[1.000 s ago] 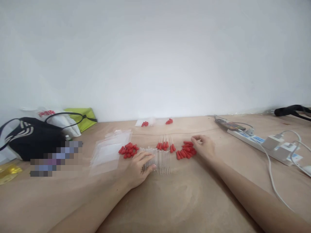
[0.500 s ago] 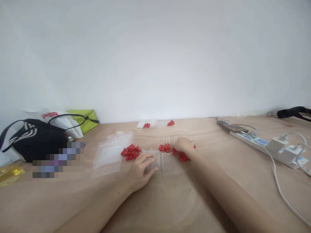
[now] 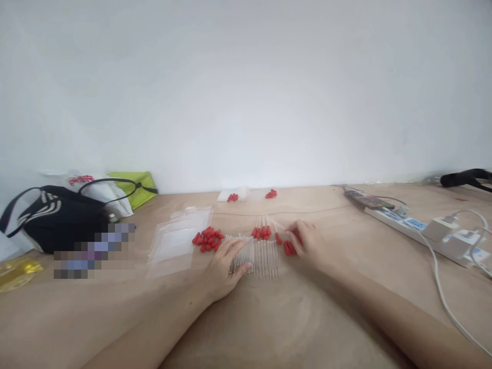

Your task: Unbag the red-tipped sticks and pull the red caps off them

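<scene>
My left hand (image 3: 226,264) lies over the left part of a row of clear glass tubes (image 3: 265,256), its thumb and fingers apart. Left of the tubes is a pile of red rubber bulbs (image 3: 208,239). Beyond the row, several droppers (image 3: 261,231) lie side by side, red bulbs towards me and thin tubes pointing away. My right hand (image 3: 307,241) is at their right, fingers bent inward beside a single dropper bulb (image 3: 279,238). More red bulbs (image 3: 289,248) show partly under this hand. Whatever its fingertips hold is hard to make out.
Flat clear plastic bags (image 3: 172,246) lie left of the bulb pile. Two small red groups (image 3: 271,193) sit near the wall, one by a white bag. At right are a power strip (image 3: 400,220), phone (image 3: 369,200) and white cable. A black bag (image 3: 65,215) stands left.
My right hand has drawn back towards me and right, uncovering the single dropper bulb beside the grouped droppers. My left hand stays over the glass tubes, nearly unmoved.
</scene>
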### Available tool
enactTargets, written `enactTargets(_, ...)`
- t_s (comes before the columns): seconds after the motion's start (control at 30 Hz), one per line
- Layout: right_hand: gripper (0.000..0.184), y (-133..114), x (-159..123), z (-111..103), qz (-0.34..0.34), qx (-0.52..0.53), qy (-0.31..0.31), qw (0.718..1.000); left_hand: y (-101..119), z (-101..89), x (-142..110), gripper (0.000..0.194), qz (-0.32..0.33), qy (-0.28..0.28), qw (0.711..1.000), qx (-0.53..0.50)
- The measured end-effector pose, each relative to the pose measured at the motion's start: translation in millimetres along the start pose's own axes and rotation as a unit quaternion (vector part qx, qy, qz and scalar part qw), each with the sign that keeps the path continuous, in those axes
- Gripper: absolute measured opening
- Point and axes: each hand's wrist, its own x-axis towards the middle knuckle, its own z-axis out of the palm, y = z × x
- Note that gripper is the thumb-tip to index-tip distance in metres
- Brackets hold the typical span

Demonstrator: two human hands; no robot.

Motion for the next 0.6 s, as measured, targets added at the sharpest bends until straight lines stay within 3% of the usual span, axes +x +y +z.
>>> enactTargets(0.1,0.016,2.8,-30.9,1.4,-0.109,0.009,0.038,0.993,4.5,2.2,0.5,0.047,-0.016,0.019,1.0,0.007)
enactTargets(0.2,0.015,-4.4,-45.8,3.1,-0.163,0.011,0.052,0.985,11.8,4.4,2.9,0.039,0.028,0.026,0.999,0.002)
enactTargets(0.4,0.013,-28.3,-44.9,11.1,-0.197,0.052,0.073,0.976,24.7,9.3,6.6,0.019,0.143,0.04,0.989,0.027)
enactTargets(0.6,0.015,-32.9,-47.9,17.4,-0.201,0.017,0.086,0.976,28.7,8.1,2.0,0.021,0.14,0.043,0.987,0.066)
